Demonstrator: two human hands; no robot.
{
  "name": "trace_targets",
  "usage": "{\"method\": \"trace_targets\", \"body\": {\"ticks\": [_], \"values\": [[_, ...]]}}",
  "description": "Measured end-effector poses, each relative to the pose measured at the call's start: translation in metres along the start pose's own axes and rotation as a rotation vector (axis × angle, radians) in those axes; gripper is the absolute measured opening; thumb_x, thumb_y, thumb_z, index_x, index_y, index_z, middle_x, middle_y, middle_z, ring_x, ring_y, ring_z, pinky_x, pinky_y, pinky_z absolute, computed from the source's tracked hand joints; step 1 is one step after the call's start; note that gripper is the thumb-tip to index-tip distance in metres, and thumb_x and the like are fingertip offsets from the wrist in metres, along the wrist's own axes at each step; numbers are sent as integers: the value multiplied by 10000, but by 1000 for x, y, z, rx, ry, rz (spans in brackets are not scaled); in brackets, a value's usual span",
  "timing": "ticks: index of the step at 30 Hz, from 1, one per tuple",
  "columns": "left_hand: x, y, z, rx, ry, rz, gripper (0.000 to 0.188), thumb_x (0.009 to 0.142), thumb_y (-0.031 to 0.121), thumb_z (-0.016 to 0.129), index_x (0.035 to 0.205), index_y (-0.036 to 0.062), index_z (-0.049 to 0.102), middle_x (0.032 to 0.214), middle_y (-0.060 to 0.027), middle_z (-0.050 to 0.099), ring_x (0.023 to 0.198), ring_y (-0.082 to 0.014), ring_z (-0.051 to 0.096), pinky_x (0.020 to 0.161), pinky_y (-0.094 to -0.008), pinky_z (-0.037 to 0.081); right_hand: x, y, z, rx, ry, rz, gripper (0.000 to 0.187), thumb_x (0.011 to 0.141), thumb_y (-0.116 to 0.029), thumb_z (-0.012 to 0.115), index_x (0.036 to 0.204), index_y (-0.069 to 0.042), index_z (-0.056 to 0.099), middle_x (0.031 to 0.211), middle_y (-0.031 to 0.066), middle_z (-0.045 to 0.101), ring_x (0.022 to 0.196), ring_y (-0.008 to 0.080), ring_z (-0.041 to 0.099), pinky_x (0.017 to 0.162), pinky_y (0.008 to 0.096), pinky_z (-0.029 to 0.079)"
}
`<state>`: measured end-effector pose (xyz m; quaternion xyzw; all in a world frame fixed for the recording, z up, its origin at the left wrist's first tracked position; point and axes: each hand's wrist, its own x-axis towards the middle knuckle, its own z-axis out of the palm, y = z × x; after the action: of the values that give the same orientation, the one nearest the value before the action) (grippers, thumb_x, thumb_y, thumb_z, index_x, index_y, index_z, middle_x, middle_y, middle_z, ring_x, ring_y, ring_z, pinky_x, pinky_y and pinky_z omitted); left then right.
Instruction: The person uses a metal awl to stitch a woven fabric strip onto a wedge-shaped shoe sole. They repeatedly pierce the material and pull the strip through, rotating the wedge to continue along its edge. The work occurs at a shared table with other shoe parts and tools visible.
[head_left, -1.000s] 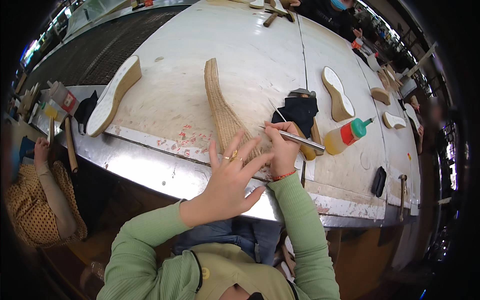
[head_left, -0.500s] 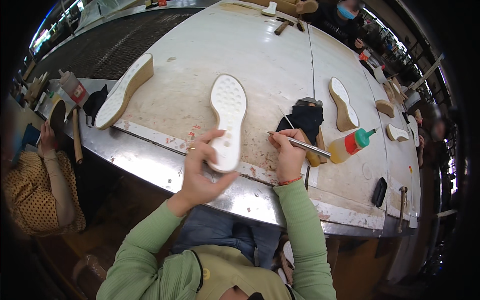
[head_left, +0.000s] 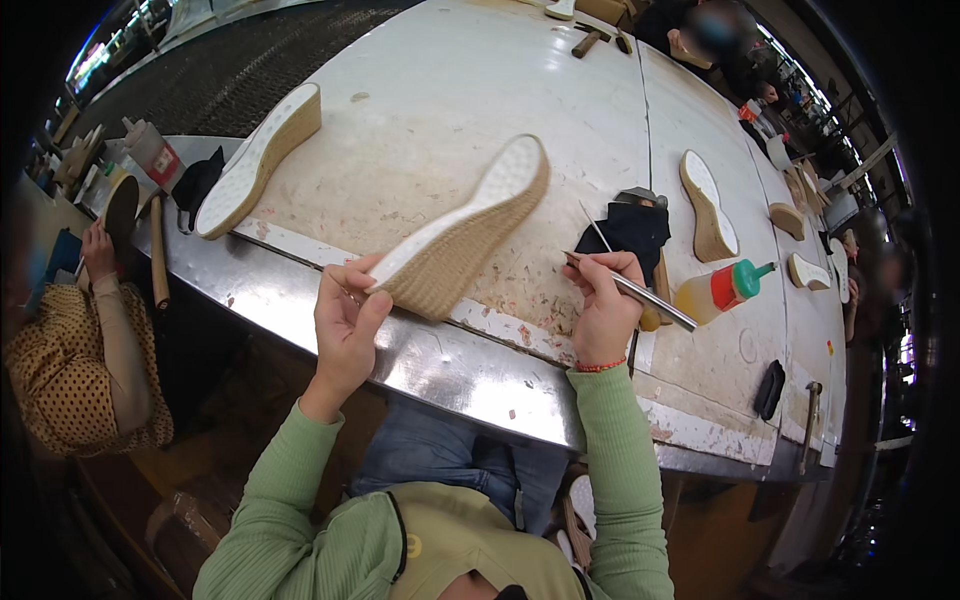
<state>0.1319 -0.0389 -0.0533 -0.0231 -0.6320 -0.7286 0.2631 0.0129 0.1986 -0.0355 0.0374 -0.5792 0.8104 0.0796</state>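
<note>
A wedge shoe sole with a white top and a woven, rope-like side is tilted over the near edge of the white table. My left hand grips its near end between thumb and fingers. Farther right, my right hand is closed around a slim silver pen-like tool, whose pointed tip faces the sole without touching it. Beyond that hand lie a black cloth and a thin rod. Just right of it stands a bottle of yellow liquid with a green cap.
Other wedge soles lie at the left and right of the table. Hammers lie at the far edge and near right. A co-worker sits at the left; another person is across the table.
My left hand has moved left and turned the sole from white face up onto its side, so the woven wedge shows. The right hand keeps the tool. The whole view has shifted slightly.
</note>
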Motion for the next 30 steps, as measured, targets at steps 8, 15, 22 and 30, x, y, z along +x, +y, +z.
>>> {"method": "trace_targets", "body": {"ticks": [8,15,22,30], "values": [[10,10,-1,410,32,82,146,925,113,552,1008,-3,586,1315,-184,535,1202,-262,506,1051,-384,339,-7,-9,2,3,-88,-78,64,832,56,553,877,14,534,855,117,630,795,199,661,754,330,571],[26,20,0,527,-73,60,353,829,133,698,1132,-35,631,1073,-135,677,1024,-210,619,944,-322,444,-9,-8,4,-9,-85,-1,72,831,48,555,887,6,538,875,119,634,819,200,663,750,323,573],[80,33,15,565,-353,-75,367,785,124,742,1097,-49,659,999,-122,695,956,-183,649,884,-307,492,-10,-7,4,5,-97,38,127,830,51,561,934,-2,510,886,118,632,840,196,656,742,316,569],[68,22,32,260,-416,-158,288,790,45,684,1062,-48,669,968,-92,673,928,-153,630,872,-289,488,-10,-36,28,-82,-305,-160,360,800,47,680,1059,-18,438,906,94,650,895,127,598,882,255,427]]}}
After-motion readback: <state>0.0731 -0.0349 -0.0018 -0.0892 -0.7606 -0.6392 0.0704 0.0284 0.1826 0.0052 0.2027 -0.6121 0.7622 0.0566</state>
